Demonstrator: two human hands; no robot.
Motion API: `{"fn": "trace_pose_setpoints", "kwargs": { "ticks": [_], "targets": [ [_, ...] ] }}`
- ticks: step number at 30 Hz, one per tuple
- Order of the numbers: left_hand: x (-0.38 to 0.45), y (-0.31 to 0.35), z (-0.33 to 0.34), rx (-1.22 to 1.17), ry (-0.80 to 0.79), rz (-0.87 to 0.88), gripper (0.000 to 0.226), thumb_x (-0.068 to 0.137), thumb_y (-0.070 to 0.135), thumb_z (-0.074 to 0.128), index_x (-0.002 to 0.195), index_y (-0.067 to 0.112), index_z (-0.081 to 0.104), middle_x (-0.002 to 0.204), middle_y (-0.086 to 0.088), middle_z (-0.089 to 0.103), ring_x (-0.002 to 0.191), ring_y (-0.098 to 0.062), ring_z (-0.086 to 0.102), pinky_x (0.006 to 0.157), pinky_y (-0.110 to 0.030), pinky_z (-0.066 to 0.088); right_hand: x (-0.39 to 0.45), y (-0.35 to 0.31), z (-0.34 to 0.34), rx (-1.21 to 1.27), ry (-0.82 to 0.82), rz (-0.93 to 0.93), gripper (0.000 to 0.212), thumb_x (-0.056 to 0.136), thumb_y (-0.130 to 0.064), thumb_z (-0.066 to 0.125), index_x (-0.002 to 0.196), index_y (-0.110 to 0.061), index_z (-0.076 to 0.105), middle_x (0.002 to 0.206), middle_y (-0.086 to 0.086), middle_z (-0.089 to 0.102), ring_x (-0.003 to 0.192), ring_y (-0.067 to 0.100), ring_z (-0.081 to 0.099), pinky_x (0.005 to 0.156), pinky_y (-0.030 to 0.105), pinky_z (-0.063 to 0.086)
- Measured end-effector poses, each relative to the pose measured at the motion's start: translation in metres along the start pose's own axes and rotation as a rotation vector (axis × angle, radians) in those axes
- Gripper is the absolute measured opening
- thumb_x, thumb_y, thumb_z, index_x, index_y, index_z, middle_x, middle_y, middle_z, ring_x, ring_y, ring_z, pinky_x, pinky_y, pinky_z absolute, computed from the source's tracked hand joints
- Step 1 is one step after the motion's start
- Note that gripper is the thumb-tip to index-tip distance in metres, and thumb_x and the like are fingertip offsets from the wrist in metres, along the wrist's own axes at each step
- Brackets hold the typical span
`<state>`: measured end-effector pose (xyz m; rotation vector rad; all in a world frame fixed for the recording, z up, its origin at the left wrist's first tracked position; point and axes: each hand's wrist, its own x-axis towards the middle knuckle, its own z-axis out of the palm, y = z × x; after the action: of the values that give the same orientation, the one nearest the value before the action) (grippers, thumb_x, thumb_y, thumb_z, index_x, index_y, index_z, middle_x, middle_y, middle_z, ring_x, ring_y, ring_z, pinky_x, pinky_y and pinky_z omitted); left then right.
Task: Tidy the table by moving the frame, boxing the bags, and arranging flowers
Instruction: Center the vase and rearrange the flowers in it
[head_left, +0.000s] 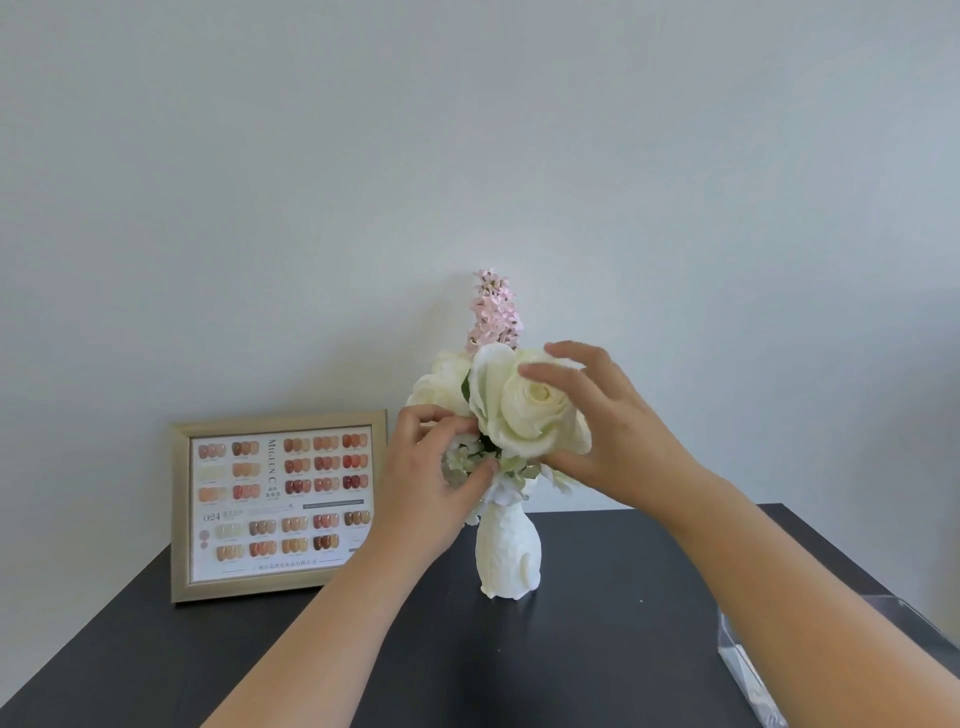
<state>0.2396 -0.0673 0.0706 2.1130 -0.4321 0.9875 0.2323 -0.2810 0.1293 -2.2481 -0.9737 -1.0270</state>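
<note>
While the left hand (434, 467) pinches small blooms above the white vase (508, 556), right hand (602, 421) fingers (540, 371) spread, cupping the upright white rose (530, 405).

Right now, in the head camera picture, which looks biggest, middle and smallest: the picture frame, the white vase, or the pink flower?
1. Picture frame, clearly biggest.
2. White vase.
3. Pink flower, smallest, though its lower part hides behind the white roses.
</note>
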Motion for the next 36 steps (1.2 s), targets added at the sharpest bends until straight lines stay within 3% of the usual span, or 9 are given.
{"fn": "trace_pose_setpoints", "kwargs": {
  "ticks": [5, 11, 14, 16, 18, 21, 30, 33, 36],
  "targets": [
    [-0.001, 0.003, -0.001, 0.010, -0.017, 0.003, 0.031, 0.076, 0.033, 0.080, 0.104, 0.029, 0.069, 0.116, 0.013, 0.043, 0.108, -0.001, 0.047, 0.087, -0.009, 0.034, 0.023, 0.001, 0.004, -0.045, 0.060, 0.014, 0.024, 0.080, -0.020, 0.078, 0.103, -0.019, 0.074, 0.106, 0.000, 0.065, 0.092, 0.025, 0.057, 0.077, 0.037, 0.050],
    [0.000, 0.005, -0.010, -0.050, -0.049, -0.041, 0.049, 0.076, 0.034, 0.078, 0.116, 0.035, 0.051, 0.118, 0.017, 0.040, 0.113, 0.002, 0.042, 0.086, -0.010, 0.036, 0.046, 0.004, 0.010, -0.113, -0.093, 0.052, 0.014, 0.082, -0.024, 0.073, 0.096, -0.024, 0.073, 0.118, -0.009, 0.066, 0.112, 0.017, 0.050, 0.088, 0.024, 0.038],
    [0.000, 0.005, -0.014, -0.003, -0.095, -0.058, 0.072, 0.072, 0.050, 0.076, 0.131, 0.042, 0.035, 0.134, 0.018, 0.034, 0.127, -0.005, 0.031, 0.104, -0.027, 0.034, 0.047, 0.003, 0.011, -0.080, -0.167, 0.096, 0.008, 0.083, -0.020, 0.068, 0.091, -0.021, 0.070, 0.106, -0.008, 0.070, 0.107, 0.014, 0.055, 0.085, 0.027, 0.045],
    [0.000, 0.002, -0.015, 0.136, -0.220, -0.103, 0.095, 0.063, 0.072, 0.068, 0.140, 0.052, 0.016, 0.152, 0.020, 0.015, 0.140, -0.009, 0.010, 0.114, -0.042, 0.019, 0.046, 0.003, 0.013, -0.058, -0.234, 0.130, 0.007, 0.085, -0.018, 0.065, 0.091, -0.020, 0.068, 0.095, -0.006, 0.070, 0.095, 0.016, 0.061, 0.079, 0.031, 0.049],
    [-0.002, -0.003, -0.014, 0.119, -0.345, -0.140, 0.111, 0.057, 0.078, 0.068, 0.142, 0.057, 0.000, 0.157, 0.025, -0.006, 0.146, -0.011, -0.003, 0.117, -0.050, 0.013, 0.047, 0.003, 0.012, -0.058, -0.288, 0.158, 0.007, 0.087, -0.017, 0.061, 0.090, -0.023, 0.064, 0.094, -0.004, 0.070, 0.087, 0.017, 0.061, 0.073, 0.030, 0.048],
    [-0.006, -0.007, -0.010, -0.059, -0.385, -0.113, 0.117, 0.058, 0.066, 0.079, 0.142, 0.060, -0.002, 0.155, 0.030, -0.006, 0.145, -0.004, 0.006, 0.116, -0.043, 0.024, 0.053, 0.005, 0.007, -0.076, -0.338, 0.191, 0.009, 0.089, -0.019, 0.058, 0.091, -0.028, 0.058, 0.095, 0.002, 0.071, 0.069, 0.014, 0.056, 0.062, 0.028, 0.045],
    [-0.006, -0.003, -0.004, -0.134, -0.367, -0.102, 0.115, 0.063, 0.059, 0.079, 0.144, 0.056, -0.002, 0.149, 0.039, 0.001, 0.133, 0.012, 0.013, 0.097, -0.012, 0.019, 0.060, 0.005, 0.009, -0.112, -0.363, 0.224, 0.011, 0.088, -0.015, 0.057, 0.087, -0.026, 0.056, 0.091, 0.004, 0.071, 0.061, 0.009, 0.051, 0.061, 0.029, 0.044],
    [-0.006, 0.000, -0.003, -0.149, -0.368, -0.109, 0.114, 0.064, 0.058, 0.080, 0.145, 0.056, -0.001, 0.149, 0.040, 0.001, 0.134, 0.011, 0.014, 0.099, -0.015, 0.020, 0.058, 0.004, 0.008, -0.100, -0.375, 0.253, 0.012, 0.088, -0.013, 0.057, 0.087, -0.025, 0.059, 0.089, 0.000, 0.070, 0.062, 0.007, 0.051, 0.060, 0.026, 0.041],
    [-0.006, 0.001, -0.003, -0.162, -0.363, -0.120, 0.114, 0.066, 0.058, 0.080, 0.147, 0.053, 0.000, 0.151, 0.036, 0.006, 0.134, 0.011, 0.018, 0.101, -0.018, 0.023, 0.054, -0.002, 0.009, -0.139, -0.419, 0.223, 0.012, 0.087, -0.014, 0.056, 0.088, -0.023, 0.064, 0.069, -0.008, 0.060, 0.060, 0.002, 0.046, 0.055, 0.024, 0.037]
  ]
}}
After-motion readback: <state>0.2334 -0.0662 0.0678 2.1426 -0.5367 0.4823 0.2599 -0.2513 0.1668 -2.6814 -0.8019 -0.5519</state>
